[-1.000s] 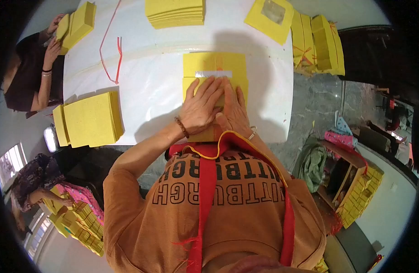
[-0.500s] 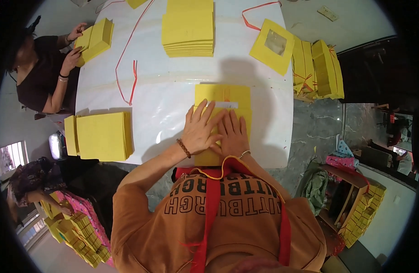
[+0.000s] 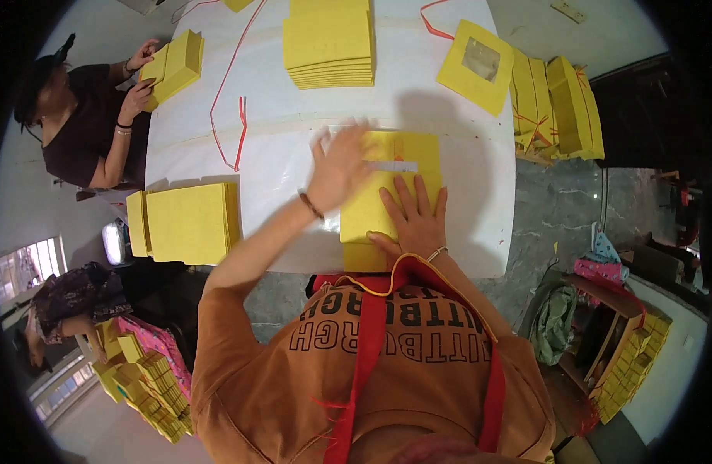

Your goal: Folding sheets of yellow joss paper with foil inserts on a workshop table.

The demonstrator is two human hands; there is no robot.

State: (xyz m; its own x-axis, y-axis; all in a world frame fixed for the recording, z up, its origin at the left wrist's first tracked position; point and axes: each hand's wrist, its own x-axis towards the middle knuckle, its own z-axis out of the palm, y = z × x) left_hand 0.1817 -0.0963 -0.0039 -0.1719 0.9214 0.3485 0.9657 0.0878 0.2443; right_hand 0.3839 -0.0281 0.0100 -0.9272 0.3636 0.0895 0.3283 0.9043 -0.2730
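Observation:
A flat piece of folded yellow card (image 3: 364, 209) lies in front of me at the table's near edge, with a pale strip (image 3: 398, 166) and a faint orange mark on its far part. My right hand (image 3: 418, 216) rests flat on it, fingers spread. Over the card's left side is my left hand (image 3: 337, 170), blurred by motion. Its fingers look apart with nothing visible in them; whether they touch the card I cannot tell.
A stack of yellow cards (image 3: 329, 46) stands on the white table (image 3: 294, 147); another pile (image 3: 190, 224) lies left. Red string (image 3: 242, 135) trails there. A windowed yellow piece (image 3: 468, 73) lies far right. A co-worker (image 3: 85, 124) handles yellow card (image 3: 174, 69). Tied yellow bundles (image 3: 553, 108) stand beyond the right edge.
My left hand has lifted off its flat place beside the right hand and swung to the far left side of the card. My right hand has shifted toward me, fingers spread wider.

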